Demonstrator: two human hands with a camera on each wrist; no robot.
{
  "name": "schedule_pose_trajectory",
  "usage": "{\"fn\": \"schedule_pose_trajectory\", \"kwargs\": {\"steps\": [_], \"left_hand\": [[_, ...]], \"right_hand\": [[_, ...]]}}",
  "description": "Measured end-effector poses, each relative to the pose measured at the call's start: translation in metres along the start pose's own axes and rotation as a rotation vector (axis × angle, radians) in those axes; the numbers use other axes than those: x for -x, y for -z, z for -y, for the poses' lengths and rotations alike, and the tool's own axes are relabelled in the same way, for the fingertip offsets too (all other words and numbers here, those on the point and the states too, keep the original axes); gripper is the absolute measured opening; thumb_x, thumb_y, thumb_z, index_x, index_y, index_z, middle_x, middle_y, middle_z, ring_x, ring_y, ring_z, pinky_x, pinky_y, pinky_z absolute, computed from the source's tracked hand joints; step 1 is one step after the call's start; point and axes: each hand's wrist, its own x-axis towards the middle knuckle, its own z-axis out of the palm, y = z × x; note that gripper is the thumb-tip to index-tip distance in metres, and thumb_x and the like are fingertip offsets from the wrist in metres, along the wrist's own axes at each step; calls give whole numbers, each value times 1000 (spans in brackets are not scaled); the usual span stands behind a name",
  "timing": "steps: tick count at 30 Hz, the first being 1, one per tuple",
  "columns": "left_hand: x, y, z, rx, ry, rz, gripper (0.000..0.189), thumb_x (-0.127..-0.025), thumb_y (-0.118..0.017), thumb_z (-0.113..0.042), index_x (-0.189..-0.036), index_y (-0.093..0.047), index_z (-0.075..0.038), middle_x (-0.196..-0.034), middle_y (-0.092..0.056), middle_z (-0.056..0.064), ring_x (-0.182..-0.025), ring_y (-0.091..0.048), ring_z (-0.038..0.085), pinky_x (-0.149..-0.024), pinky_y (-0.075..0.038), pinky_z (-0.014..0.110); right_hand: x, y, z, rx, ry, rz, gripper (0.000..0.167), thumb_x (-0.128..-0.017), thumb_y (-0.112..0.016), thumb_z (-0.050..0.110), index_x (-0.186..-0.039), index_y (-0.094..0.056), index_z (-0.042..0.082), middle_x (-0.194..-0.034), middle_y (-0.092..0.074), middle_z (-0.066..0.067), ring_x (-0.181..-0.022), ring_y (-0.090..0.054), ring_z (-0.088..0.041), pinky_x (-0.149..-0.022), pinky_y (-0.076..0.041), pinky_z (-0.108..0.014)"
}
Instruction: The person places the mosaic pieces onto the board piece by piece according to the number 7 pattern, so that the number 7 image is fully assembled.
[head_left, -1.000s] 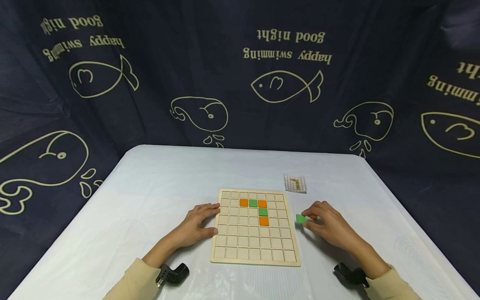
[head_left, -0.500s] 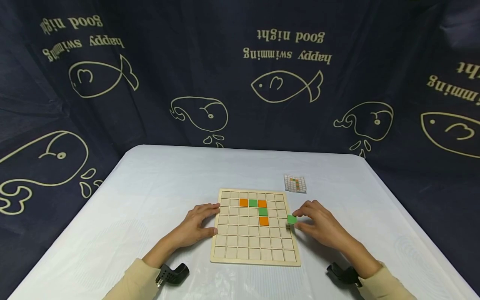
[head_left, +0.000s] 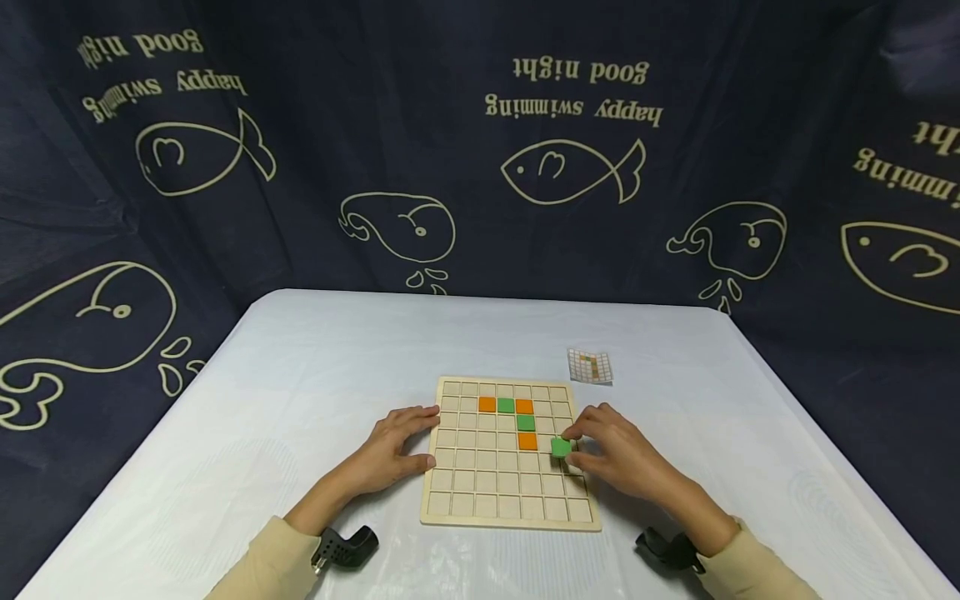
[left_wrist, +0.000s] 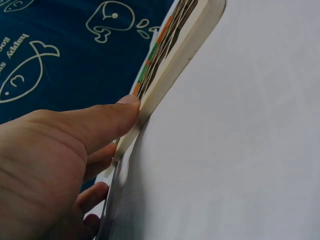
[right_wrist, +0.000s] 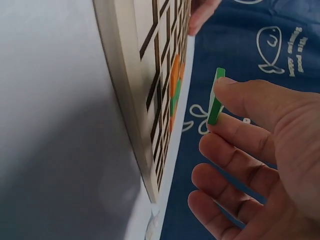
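My right hand pinches a green square tile between thumb and index finger. In the head view the tile overlaps the right part of the wooden grid board; the right wrist view shows this green tile raised above the board's surface, other fingers spread loosely. On the board, orange tiles and green tiles alternate in a row that turns downward, ending in a lower orange tile. With fairly straight fingers, my left hand rests against the board's left edge, thumb at the rim.
A small printed card with a coloured grid pattern lies beyond the board's upper right corner. The white-covered table carries everything. A dark curtain with fish and whale drawings hangs behind it.
My right hand has carried the green tile leftward from beside the board to over its right columns. An orange tile glimpsed under that hand earlier is out of sight. My left hand stays put.
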Motion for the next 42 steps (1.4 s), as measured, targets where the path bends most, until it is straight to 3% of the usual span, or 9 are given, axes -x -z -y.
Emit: {"fn": "schedule_pose_trajectory", "kwargs": {"steps": [5, 12, 24, 42], "left_hand": [[0, 0, -1, 2, 8, 1, 60, -83, -71, -23, -136, -49, -5, -150, -39, 6, -140, -28, 33, -108, -21, 57], [0, 0, -1, 3, 6, 4, 60, -83, -71, -23, -136, -49, -5, -151, -38, 6, -140, -28, 33, -108, -21, 57], [0, 0, 0, 8, 7, 5, 61, -83, -71, -24, -136, -49, -5, -151, -38, 6, -141, -27, 33, -109, -21, 58], [0, 0, -1, 13, 9, 11, 61, -83, -71, -23, -136, -49, -5, -151, -38, 7, -141, -27, 33, -110, -19, 58]], "right_hand": [[-3, -3, 6, -8, 34, 15, 20, -78, -75, 23, -97, -71, 19, -94, -61, 9, -84, -43, -3, -70, -41, -22], [-6, -6, 12, -1, 14, 58, 21, -80, -74, 27, -98, -71, 18, -93, -61, 9, -85, -44, -4, -71, -41, -22], [-12, -17, 17, -1, 90, 36, 21, -79, -75, 27, -97, -71, 18, -93, -61, 9, -83, -44, -4, -69, -41, -22], [-14, -25, 21, 24, 103, 50, 20, -78, -76, 30, -94, -71, 19, -92, -61, 10, -84, -44, -5, -73, -42, -26]]}}
